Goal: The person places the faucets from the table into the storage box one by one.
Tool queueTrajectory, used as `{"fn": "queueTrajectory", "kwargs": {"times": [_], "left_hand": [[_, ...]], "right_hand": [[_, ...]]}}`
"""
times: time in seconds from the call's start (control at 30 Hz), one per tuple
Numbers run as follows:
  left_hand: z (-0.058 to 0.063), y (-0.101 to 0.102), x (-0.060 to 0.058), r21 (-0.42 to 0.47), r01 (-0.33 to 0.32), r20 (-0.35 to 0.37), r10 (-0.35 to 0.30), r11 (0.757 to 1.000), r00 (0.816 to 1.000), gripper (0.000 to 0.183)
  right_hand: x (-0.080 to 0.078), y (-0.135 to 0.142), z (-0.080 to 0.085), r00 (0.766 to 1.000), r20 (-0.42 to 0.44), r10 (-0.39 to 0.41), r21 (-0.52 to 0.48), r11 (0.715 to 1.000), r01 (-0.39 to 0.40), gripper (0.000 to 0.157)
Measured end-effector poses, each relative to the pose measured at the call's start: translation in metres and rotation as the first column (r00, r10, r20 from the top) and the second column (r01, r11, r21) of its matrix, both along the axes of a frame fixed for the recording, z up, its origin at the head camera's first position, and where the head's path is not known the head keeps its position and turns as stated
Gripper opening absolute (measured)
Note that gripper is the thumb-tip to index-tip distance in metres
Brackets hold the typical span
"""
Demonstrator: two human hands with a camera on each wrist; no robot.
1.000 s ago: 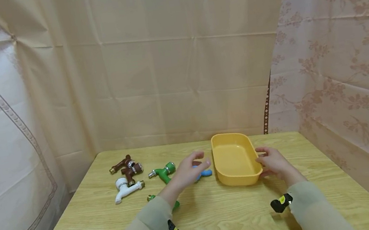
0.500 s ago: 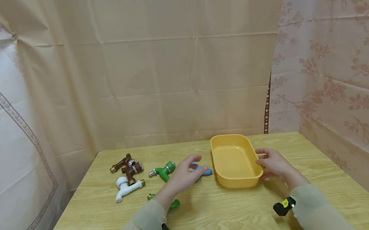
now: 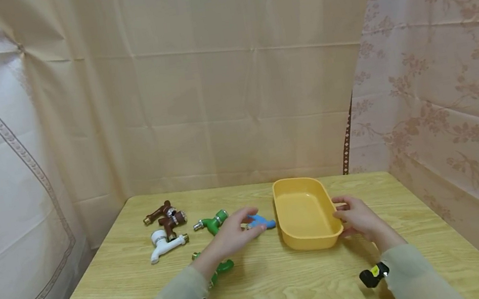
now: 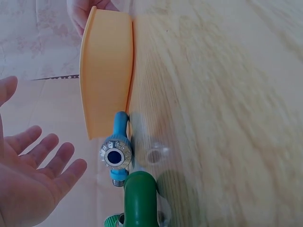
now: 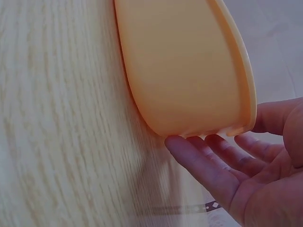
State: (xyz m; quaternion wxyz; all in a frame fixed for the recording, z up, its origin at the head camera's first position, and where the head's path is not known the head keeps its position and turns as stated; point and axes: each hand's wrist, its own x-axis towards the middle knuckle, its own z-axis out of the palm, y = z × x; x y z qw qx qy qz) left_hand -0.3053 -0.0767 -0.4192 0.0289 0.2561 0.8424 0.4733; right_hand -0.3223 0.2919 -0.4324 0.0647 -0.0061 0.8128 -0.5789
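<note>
My right hand (image 3: 359,217) holds the right side of a yellow plastic basin (image 3: 305,211). In the right wrist view its fingers (image 5: 203,165) lie against the basin's outer wall, and the thumb tip is hidden behind the rim. My left hand (image 3: 233,232) hovers left of the basin with spread fingers and holds nothing. Just beyond its fingertips lies a blue tap (image 3: 262,221), partly covered by the hand in the head view. Two green taps lie near that arm: one farther back (image 3: 213,223), and another green tap (image 3: 224,267) partly hidden under the forearm.
Two brown taps, one behind (image 3: 158,213) and another brown tap (image 3: 172,224) before it, lie at the table's back left. A white tap (image 3: 165,244) touches or nearly touches them. Curtains (image 3: 232,94) enclose the wooden table (image 3: 296,289) behind and at both sides.
The basin has shifted slightly toward me along with my right hand. My left hand has drawn back to the left and down, uncovering more of the blue tap.
</note>
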Motion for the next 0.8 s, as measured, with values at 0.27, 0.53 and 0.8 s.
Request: {"fn": "queueTrajectory", "kwargs": {"times": [0.27, 0.53, 0.8], "left_hand": [[-0.002, -0.008, 0.005, 0.018, 0.034, -0.013, -0.034, 0.999, 0.999, 0.060], [-0.001, -0.014, 0.010, -0.018, 0.036, -0.013, -0.037, 0.999, 0.999, 0.060], [-0.002, -0.019, 0.012, -0.038, 0.032, -0.015, -0.032, 0.999, 0.999, 0.055]], "right_hand": [[0.006, 0.000, 0.001, 1.000, 0.017, 0.001, 0.013, 1.000, -0.001, 0.053], [0.014, 0.001, 0.001, 1.000, 0.014, 0.018, 0.005, 1.000, -0.018, 0.053], [0.022, 0.002, 0.003, 0.999, 0.016, 0.029, 0.012, 1.000, -0.029, 0.053]]}}
